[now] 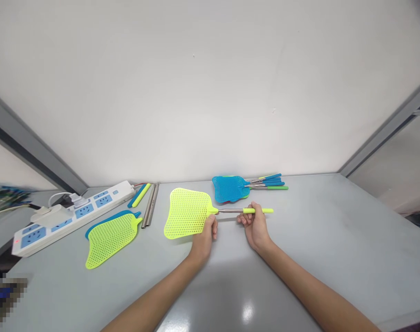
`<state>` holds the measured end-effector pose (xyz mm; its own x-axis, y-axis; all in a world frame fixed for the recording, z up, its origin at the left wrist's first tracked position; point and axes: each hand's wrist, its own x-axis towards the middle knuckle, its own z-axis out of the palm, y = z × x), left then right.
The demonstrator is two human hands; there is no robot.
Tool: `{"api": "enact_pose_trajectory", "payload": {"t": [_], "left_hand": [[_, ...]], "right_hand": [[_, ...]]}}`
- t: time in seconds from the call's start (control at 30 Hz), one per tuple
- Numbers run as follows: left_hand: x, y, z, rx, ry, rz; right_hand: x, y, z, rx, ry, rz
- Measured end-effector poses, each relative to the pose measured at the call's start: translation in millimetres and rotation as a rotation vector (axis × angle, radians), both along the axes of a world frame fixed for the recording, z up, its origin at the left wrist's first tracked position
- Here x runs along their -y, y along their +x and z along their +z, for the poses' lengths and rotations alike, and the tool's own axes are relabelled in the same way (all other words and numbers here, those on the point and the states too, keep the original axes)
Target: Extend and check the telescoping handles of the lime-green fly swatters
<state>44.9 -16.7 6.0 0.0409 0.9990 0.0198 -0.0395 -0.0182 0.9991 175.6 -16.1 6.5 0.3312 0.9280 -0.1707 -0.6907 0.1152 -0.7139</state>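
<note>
Yellow swatter (pixel 189 214): neck (pixel 212 210) at left grip (pixel 204 236), handle (pixel 268 210) in right grip (pixel 257 229).

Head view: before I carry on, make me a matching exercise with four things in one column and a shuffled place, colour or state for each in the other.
Column one
1. left hand
2. power strip
3. right hand
4. two metal tubes

Column two
A. white and blue
B. gripping the yellow handle
C. silver, lying side by side
D. at the neck of the yellow swatter, just below its meshed head

Right pairs: 1-D, 2-A, 3-B, 4-C.
</note>
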Motion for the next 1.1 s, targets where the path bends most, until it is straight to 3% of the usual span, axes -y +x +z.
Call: {"api": "enact_pose_trajectory", "payload": {"t": [0.1, 0.5, 1.1], "left_hand": [[1.0, -1.0, -2.0, 0.011, 0.025, -0.046], [-4.7, 0.8, 1.4, 0.145, -0.041, -0.019], [-5.4, -2.3, -4.2, 0.184, -0.010, -0.095]], "right_hand": [[-0.6, 0.6, -1.1, -0.003, 0.008, -0.001], [-1.5, 0.6, -3.4, 0.055, -0.015, -0.015], [-2.5, 0.4, -3.1, 0.056, -0.021, -0.026]]}}
